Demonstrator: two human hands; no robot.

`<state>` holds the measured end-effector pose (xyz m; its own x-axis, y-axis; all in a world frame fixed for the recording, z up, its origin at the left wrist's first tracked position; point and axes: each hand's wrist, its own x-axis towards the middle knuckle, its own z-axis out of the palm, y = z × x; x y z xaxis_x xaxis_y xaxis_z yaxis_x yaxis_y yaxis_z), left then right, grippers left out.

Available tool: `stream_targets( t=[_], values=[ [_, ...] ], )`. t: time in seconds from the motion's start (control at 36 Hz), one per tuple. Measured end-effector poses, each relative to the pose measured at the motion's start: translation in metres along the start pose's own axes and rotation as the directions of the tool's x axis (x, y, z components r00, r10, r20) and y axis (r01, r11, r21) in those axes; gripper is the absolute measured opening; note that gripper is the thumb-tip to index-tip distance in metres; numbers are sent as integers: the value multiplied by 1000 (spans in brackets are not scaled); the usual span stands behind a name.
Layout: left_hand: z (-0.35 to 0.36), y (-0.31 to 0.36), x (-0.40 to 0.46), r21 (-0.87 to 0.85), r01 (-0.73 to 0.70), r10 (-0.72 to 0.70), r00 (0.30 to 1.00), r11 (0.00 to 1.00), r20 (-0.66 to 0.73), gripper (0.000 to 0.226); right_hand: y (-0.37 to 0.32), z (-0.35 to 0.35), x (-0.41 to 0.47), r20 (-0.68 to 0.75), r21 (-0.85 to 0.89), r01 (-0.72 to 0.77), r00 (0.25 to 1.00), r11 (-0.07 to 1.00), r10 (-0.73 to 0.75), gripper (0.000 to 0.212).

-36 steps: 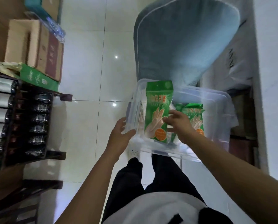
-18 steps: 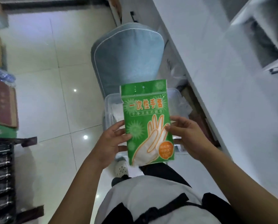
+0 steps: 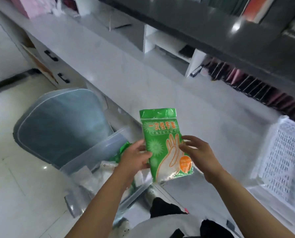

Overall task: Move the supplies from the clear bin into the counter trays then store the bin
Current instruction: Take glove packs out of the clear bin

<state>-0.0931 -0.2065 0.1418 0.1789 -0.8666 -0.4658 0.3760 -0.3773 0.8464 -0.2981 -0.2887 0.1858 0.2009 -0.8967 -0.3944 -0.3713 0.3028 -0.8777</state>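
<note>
A green packet of disposable gloves (image 3: 162, 134) is held upright above the edge of the white counter (image 3: 186, 103). My left hand (image 3: 134, 157) grips its left edge and my right hand (image 3: 197, 152) pinches its right edge. Below and to the left, the clear bin (image 3: 98, 152) stands on the floor beside the counter, with more green and white packets (image 3: 122, 150) inside, partly hidden by my left hand. A white mesh tray (image 3: 284, 152) sits on the counter at the right.
A blue-grey padded chair (image 3: 60, 124) stands behind the bin. White drawers with black handles (image 3: 63, 78) run under the counter. White cubby shelves (image 3: 167, 47) and a dark rack of packets (image 3: 256, 86) line the counter's far side. My legs are below.
The view has swung right from the bin to the counter. The packet came out of the bin and now sits over the counter edge, held by both hands.
</note>
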Motion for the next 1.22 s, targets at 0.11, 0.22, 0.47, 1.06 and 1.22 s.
stream_targets(
  t=[0.11, 0.22, 0.47, 1.06, 1.22],
  values=[
    [35, 23, 48, 86, 7, -6, 1000, 996, -14, 62, -4, -24, 41, -81, -22, 22, 996, 1000, -24, 29],
    [66, 43, 99, 189, -26, 32, 999, 982, -32, 75, -11, -42, 88, -97, -81, 39, 994, 996, -46, 38],
    [84, 15, 172, 921, -190, 161, 977, 340, 143, 70, 7, -48, 158, 16, -539, 95, 995, 837, -103, 54],
    [-64, -97, 64, 120, 472, -311, 731, 874, -607, 52, 15, 41, 128, 487, -781, 538, 843, 317, -230, 65],
    [-76, -158, 86, 24, 617, -537, 702, 787, -467, 52, 42, 44, 98, 379, -879, 429, 893, 208, -243, 80]
  ],
)
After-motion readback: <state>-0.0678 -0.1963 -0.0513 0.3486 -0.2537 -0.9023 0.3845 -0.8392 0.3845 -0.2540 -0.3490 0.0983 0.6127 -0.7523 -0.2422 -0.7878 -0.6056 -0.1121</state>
